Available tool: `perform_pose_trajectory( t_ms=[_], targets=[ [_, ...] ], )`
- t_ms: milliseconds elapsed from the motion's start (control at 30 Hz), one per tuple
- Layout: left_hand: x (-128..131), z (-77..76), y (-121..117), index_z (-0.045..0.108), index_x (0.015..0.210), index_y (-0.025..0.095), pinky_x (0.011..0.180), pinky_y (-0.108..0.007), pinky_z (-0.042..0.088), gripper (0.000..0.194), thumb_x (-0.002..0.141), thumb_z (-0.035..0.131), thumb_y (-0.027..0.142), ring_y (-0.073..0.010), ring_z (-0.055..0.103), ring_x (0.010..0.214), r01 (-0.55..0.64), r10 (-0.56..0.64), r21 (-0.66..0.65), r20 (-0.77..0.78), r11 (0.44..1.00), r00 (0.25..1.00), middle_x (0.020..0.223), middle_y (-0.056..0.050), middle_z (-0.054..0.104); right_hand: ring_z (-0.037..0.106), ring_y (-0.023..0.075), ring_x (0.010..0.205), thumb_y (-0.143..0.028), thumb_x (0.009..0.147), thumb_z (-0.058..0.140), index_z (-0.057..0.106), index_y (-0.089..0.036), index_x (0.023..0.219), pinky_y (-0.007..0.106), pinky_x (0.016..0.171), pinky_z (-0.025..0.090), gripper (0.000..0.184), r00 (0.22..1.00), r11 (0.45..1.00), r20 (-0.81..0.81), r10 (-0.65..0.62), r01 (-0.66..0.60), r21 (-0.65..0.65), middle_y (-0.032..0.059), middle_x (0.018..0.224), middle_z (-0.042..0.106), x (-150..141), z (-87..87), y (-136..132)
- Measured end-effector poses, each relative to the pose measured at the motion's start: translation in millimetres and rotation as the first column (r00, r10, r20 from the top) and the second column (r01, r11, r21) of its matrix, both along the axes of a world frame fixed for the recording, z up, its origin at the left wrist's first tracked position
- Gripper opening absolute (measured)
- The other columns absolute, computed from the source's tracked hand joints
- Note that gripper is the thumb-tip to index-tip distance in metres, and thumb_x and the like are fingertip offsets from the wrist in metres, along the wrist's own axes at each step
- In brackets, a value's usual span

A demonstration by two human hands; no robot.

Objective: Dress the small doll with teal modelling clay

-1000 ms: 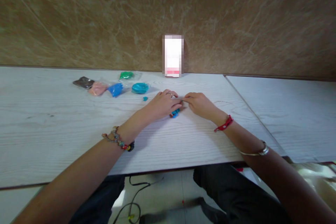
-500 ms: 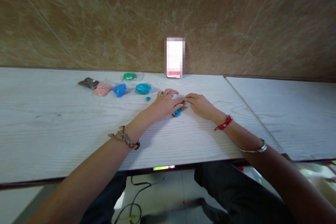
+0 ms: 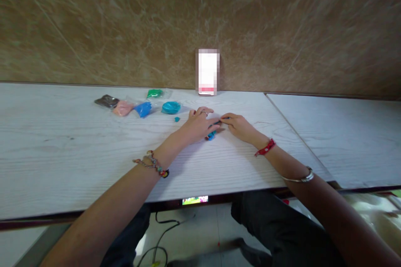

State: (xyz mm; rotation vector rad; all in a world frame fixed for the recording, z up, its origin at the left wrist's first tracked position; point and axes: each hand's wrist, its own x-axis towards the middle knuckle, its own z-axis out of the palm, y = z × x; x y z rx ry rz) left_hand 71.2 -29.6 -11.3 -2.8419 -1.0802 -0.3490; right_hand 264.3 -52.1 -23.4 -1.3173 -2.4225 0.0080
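My left hand point(image 3: 200, 125) is over the table, its index finger and thumb closed at a thin strip of blue modelling clay point(image 3: 216, 122). My right hand point(image 3: 241, 127) meets it from the right, thumb and fingers pinched on the strip's other end. Just under my left thumb lies a small blue clay piece point(image 3: 211, 135) with a brownish bit at its edge; my hand partly covers it. Left of my left hand sits a tiny teal clay lump point(image 3: 177, 119). Behind that is a larger teal clay lump point(image 3: 171, 107) in clear wrapping.
Wrapped clay packs in green point(image 3: 154, 93), blue point(image 3: 143, 109), pink point(image 3: 123, 108) and dark grey point(image 3: 107, 101) lie at the back left. A phone point(image 3: 208, 72) leans upright against the marbled wall. A seam point(image 3: 291, 129) crosses the white table point(image 3: 78, 167) on the right.
The whole view has shifted slightly. Both hands stay together at the clay, and a little more of the blue strip shows between their fingertips.
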Motion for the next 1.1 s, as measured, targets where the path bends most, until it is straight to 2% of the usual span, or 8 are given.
perform_pose_trajectory(
  t_ms=[167, 367, 433, 667, 767, 967, 1033, 1100],
  targets=[
    [3.0, 5.5, -3.4, 0.06, 0.111, 0.031, 0.088, -0.043, 0.028, 0.036, 0.091, 0.034, 0.044, -0.0278, 0.031, 0.121, -0.009, 0.009, -0.019, -0.022, 1.0, 1.0, 0.132, -0.008, 0.044, 0.058, 0.0163, 0.102, 0.001, 0.072, 0.036, 0.058, -0.013, 0.115, 0.033, 0.092, 0.044, 0.05, 0.988, 0.998, -0.14, -0.069, 0.068, -0.011, 0.0086, 0.111, 0.064, 5.6, -3.9, 2.6],
    [2.7, 3.3, -2.1, 0.06, 0.111, 0.032, 0.088, -0.043, 0.029, 0.036, 0.091, 0.033, 0.045, -0.0274, 0.032, 0.121, -0.019, 0.019, -0.007, -0.01, 1.0, 1.0, 0.132, -0.008, 0.044, 0.058, 0.0209, 0.1, -0.003, 0.079, 0.038, 0.064, -0.014, 0.107, 0.037, 0.089, 0.043, 0.04, 0.987, 0.998, 0.153, -0.044, 0.038, 0.043, 0.0117, 0.115, 0.061, 4.1, 4.3, -1.8],
    [3.3, 2.2, -1.8, 0.059, 0.112, 0.031, 0.088, -0.043, 0.029, 0.037, 0.091, 0.033, 0.046, -0.0269, 0.032, 0.121, -0.02, 0.019, -0.004, -0.004, 1.0, 1.0, 0.131, -0.008, 0.044, 0.058, 0.0212, 0.099, -0.004, 0.079, 0.039, 0.064, -0.015, 0.106, 0.038, 0.088, 0.043, 0.038, 0.98, 0.997, 0.188, -0.064, 0.055, 0.051, 0.0114, 0.114, 0.061, 2.9, 4.7, -2.6],
    [6.7, 3.8, -4.0, 0.057, 0.115, 0.028, 0.087, -0.044, 0.029, 0.04, 0.091, 0.031, 0.045, -0.0287, 0.031, 0.122, 0.01, -0.011, -0.008, -0.02, 1.0, 1.0, 0.133, -0.01, 0.042, 0.057, 0.016, 0.099, 0.001, 0.072, 0.037, 0.064, -0.016, 0.104, 0.033, 0.09, 0.045, 0.045, 0.993, 1.0, -0.116, -0.024, 0.023, -0.01, 0.0077, 0.108, 0.062, 5.4, -5.6, 3.5],
    [7.0, 4.2, -3.8, 0.059, 0.112, 0.029, 0.087, -0.044, 0.03, 0.038, 0.092, 0.03, 0.044, -0.0289, 0.031, 0.121, 0.0, 0.0, -0.002, -0.01, 1.0, 1.0, 0.134, -0.009, 0.042, 0.056, 0.0164, 0.101, 0.002, 0.071, 0.036, 0.062, -0.015, 0.107, 0.033, 0.092, 0.044, 0.048, 0.986, 0.998, -0.155, -0.063, 0.067, 0.021, 0.0088, 0.109, 0.06, 6.7, -4.5, 3.2],
    [6.9, 5.2, -3.9, 0.06, 0.111, 0.03, 0.087, -0.046, 0.03, 0.042, 0.092, 0.026, 0.045, -0.0287, 0.03, 0.123, -0.003, 0.003, -0.027, 0.008, 1.0, 1.0, 0.134, -0.01, 0.042, 0.055, 0.0202, 0.101, -0.002, 0.077, 0.039, 0.061, -0.015, 0.109, 0.037, 0.09, 0.043, 0.041, 0.984, 0.997, 0.161, -0.074, 0.068, 0.041, 0.0107, 0.116, 0.057, 4.2, 4.0, -5.4],
    [7.7, 6.5, -5.2, 0.058, 0.114, 0.029, 0.088, -0.047, 0.03, 0.043, 0.092, 0.025, 0.046, -0.0285, 0.03, 0.123, -0.01, 0.011, -0.046, 0.019, 0.999, 1.0, 0.133, -0.011, 0.042, 0.055, 0.0209, 0.1, -0.004, 0.079, 0.04, 0.063, -0.016, 0.106, 0.039, 0.089, 0.043, 0.037, 0.979, 0.996, 0.187, -0.085, 0.078, 0.042, 0.0109, 0.118, 0.057, 3.1, 4.2, -6.1],
    [9.0, 7.6, -6.6, 0.056, 0.117, 0.028, 0.089, -0.047, 0.03, 0.043, 0.093, 0.024, 0.045, -0.0282, 0.029, 0.124, -0.014, 0.016, -0.065, 0.025, 0.998, 1.0, 0.134, -0.011, 0.041, 0.056, 0.0196, 0.099, -0.004, 0.079, 0.039, 0.064, -0.016, 0.104, 0.037, 0.089, 0.044, 0.037, 0.989, 0.996, 0.116, -0.089, 0.087, 0.022, 0.0105, 0.117, 0.056, 3.4, 2.0, -4.6]
  ],
)
